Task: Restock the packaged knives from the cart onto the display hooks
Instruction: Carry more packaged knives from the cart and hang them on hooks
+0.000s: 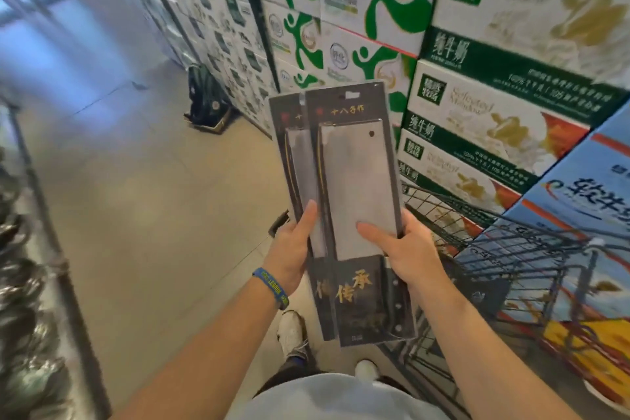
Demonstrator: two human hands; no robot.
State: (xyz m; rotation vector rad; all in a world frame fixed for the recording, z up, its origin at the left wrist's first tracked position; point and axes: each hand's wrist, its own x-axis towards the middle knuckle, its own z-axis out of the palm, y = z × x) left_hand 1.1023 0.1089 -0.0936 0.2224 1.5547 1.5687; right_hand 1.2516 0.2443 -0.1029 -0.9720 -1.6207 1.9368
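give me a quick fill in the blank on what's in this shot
1. The left hand and right hand together hold ____ packaged cleavers.
2. The blue wristband sits on the ____ wrist.
3. The wire cart stands to the person's ____.
Missing words: two; left; right.

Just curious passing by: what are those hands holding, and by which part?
The left hand grips the rear knife pack by its left edge; the right hand grips the front knife pack by its right edge.
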